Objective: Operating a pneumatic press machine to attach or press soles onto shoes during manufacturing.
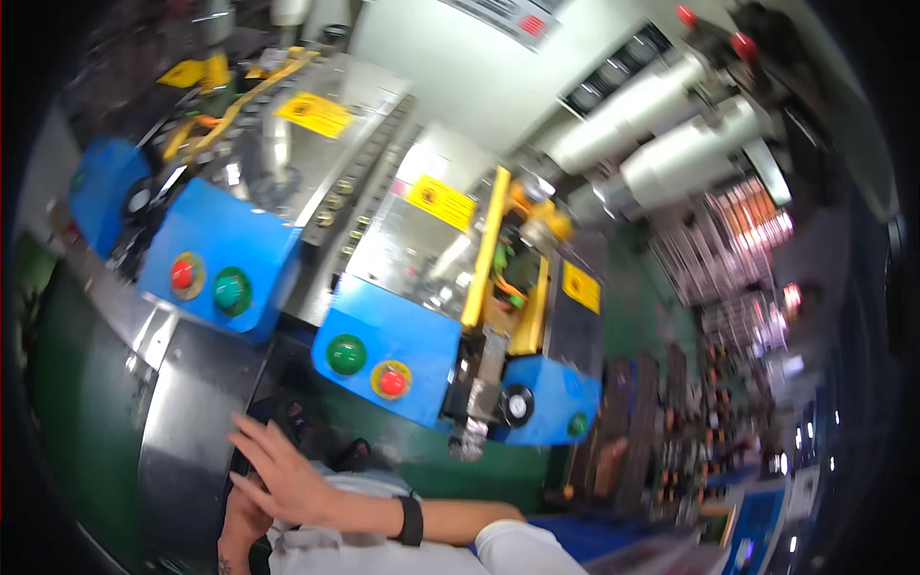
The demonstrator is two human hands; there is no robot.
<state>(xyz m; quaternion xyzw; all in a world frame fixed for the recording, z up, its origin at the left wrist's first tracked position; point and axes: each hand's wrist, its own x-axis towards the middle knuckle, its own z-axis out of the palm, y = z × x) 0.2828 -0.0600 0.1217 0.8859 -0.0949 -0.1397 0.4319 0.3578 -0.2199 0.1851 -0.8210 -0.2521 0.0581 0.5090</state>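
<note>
My right hand (292, 484) reaches across my body toward the left, its fingers spread and nothing in them. A black band (410, 520) circles that wrist. Partly behind it is my left hand (247, 516), low and close to my body. The left fingers are mostly hidden by the right hand, so whether they hold anything does not show. Both hands are nearest to a shiny metal table (196, 422) at the left. Beyond them stand two blue control panels, the left panel (216, 235) and the middle panel (412, 335), each with a red and a green button. Neither hand touches a button.
Behind the panels are machine beds with yellow warning labels (442, 201) and a yellow bar (486, 244). A smaller blue housing (551, 398) juts out at the right. White cylinders (695, 144) hang upper right. Metal racks (728, 244) stand farther off, above a green floor (503, 479).
</note>
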